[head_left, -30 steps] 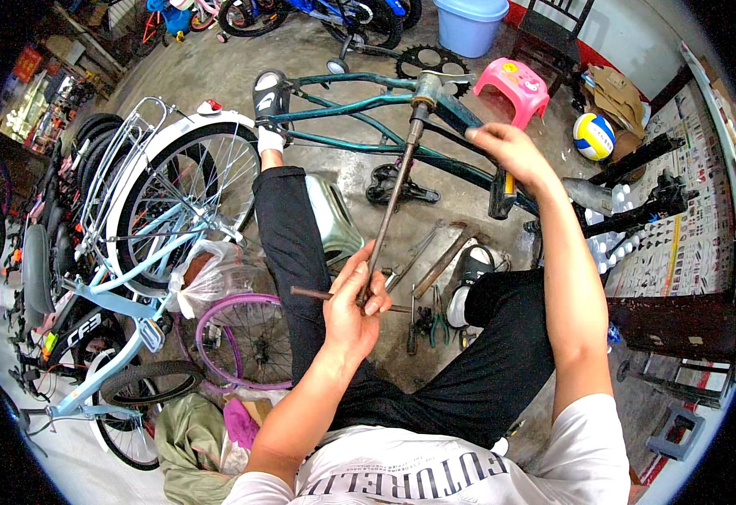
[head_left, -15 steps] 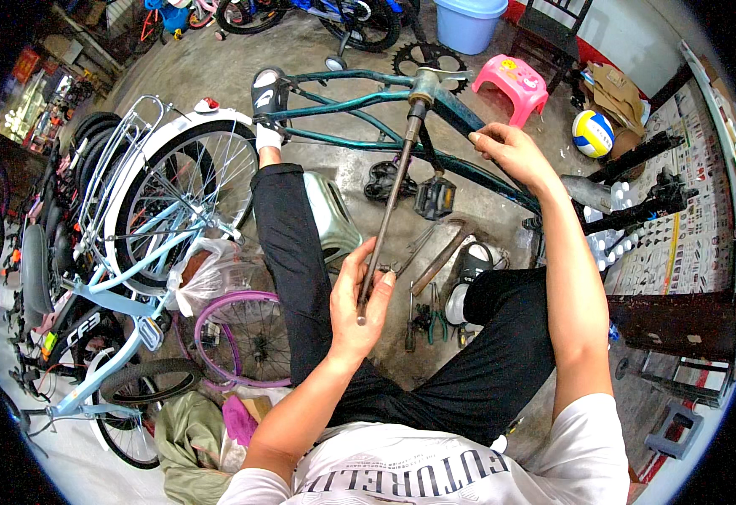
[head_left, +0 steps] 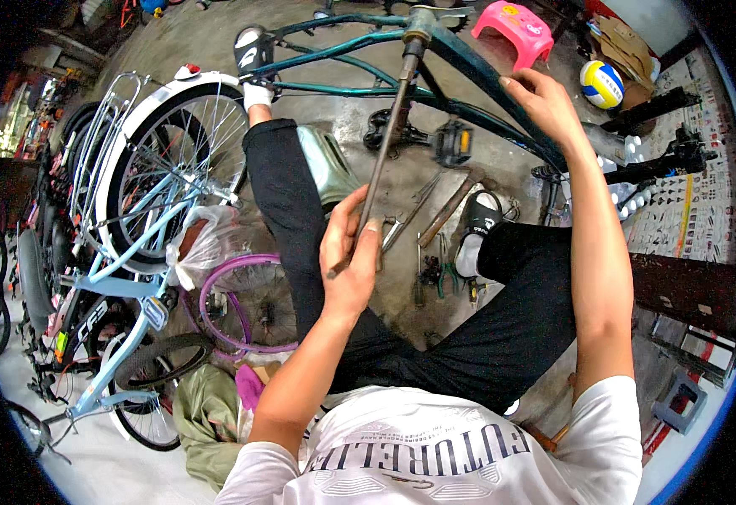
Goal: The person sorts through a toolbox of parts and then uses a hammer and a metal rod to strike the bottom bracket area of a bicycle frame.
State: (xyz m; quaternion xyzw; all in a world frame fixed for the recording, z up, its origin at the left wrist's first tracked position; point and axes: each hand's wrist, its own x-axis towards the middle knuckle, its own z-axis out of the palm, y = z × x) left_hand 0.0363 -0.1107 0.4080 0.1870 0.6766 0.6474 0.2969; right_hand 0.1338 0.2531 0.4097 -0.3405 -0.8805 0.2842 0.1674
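My left hand (head_left: 349, 261) is closed round the lower part of a long metal bar (head_left: 386, 151), with the thumb along it. The bar slants up to a socket-like fitting at the bottom bracket shell (head_left: 417, 32) of a dark teal bicycle frame (head_left: 334, 47). My right hand (head_left: 546, 108) grips the thick frame tube to the right, the fingers curled over its edge. My left foot, in a black sandal (head_left: 253, 52), rests against the frame's far left end. Below the frame lies a crank with a pedal (head_left: 452, 145).
Hand tools, including green-handled pliers (head_left: 450, 268), lie between my legs. At left are a light blue bicycle (head_left: 128, 337) and a purple wheel rim (head_left: 208, 307). A pink stool (head_left: 515, 25), a volleyball (head_left: 601, 84) and cardboard (head_left: 625, 50) stand at the far right.
The view has tipped down, so things sit higher in it. The bar's lower end has swung left with my left hand. My right hand sits slightly farther right along the frame tube.
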